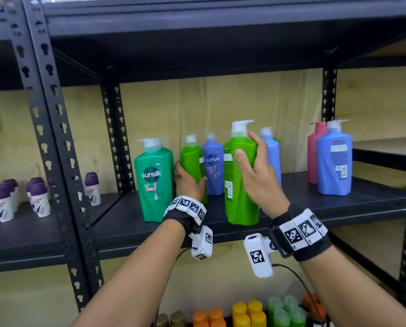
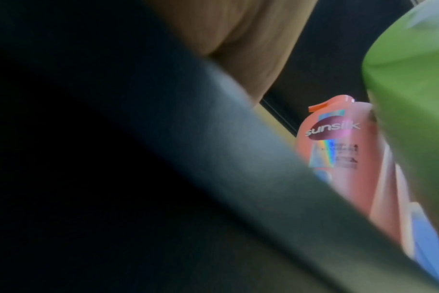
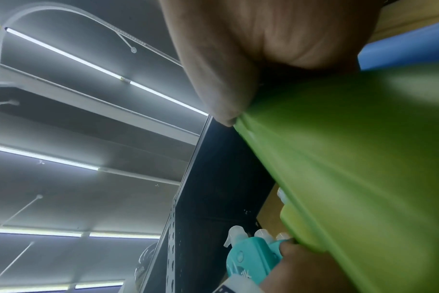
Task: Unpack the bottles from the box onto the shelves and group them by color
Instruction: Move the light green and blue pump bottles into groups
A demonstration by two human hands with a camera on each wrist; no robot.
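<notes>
On the dark shelf (image 1: 296, 197) my left hand (image 1: 189, 179) grips a lime-green bottle (image 1: 192, 159) low on its body, right beside two teal Sunsilk pump bottles (image 1: 153, 178). My right hand (image 1: 245, 147) grips a taller lime-green pump bottle (image 1: 237, 190) near its shoulder, at the shelf's front edge; whether its base touches the board is unclear. In the right wrist view my thumb (image 3: 226, 89) presses that green bottle (image 3: 351, 158). A purple-blue Sunsilk bottle (image 1: 213, 168) stands between the two green ones.
A light blue bottle (image 1: 272, 154) stands behind my right hand; a pink bottle (image 1: 314, 156) and a blue pump bottle (image 1: 334, 161) stand at the right. Purple-capped roll-ons (image 1: 1, 201) fill the left bay past a perforated post (image 1: 53, 138). Orange, yellow and green bottles (image 1: 246, 312) sit below.
</notes>
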